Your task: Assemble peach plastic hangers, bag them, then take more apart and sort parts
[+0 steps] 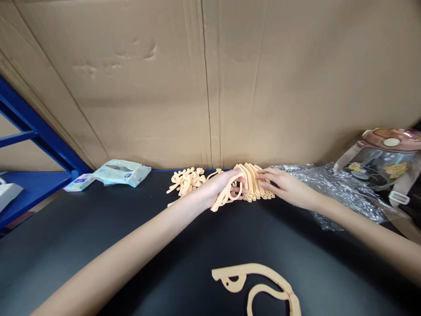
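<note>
My left hand point(217, 188) is closed round a beige folding hanger point(224, 195) with curved arms, at the back of the table. Just right of it stands a tight row of matching folded hangers point(251, 184), their edges lined up. The fingers of my right hand point(283, 186) are stretched out and apart, with their tips at the right end of that row. A loose heap of beige hanger parts point(187, 181) lies left of my left hand, partly behind my forearm. Near the front edge rests one larger-looking beige hanger point(263, 270), cut off by the frame.
On the black table point(184, 263), a pack of wipes point(122, 172) and a smaller packet point(80, 182) lie at the back left. Crumpled clear plastic point(342, 193) and a strapped drink bottle point(384, 162) are at the right. Cardboard point(148, 87) walls the back; a blue frame point(42, 131) stands left.
</note>
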Demonstrator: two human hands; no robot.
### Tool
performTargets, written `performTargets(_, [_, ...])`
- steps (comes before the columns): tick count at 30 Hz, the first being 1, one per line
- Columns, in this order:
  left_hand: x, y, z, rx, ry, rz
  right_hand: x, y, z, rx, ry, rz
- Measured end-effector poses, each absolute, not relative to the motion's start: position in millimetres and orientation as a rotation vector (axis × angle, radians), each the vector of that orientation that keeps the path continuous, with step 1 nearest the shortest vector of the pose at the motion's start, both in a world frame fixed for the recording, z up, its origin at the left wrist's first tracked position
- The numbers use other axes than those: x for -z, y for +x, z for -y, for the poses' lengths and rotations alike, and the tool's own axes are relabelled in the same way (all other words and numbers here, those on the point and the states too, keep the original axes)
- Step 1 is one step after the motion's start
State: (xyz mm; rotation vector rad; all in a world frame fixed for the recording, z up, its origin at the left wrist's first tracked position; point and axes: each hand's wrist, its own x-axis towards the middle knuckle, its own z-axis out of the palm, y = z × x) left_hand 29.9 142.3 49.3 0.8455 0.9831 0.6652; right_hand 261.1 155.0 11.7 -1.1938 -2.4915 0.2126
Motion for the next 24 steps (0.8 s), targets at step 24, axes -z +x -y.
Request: performTargets(24, [-53.1, 19.3, -136.7, -0.775, 1.037, -0.95, -37.7, 242.7, -122.3, -0.427, -1.198, 2.21])
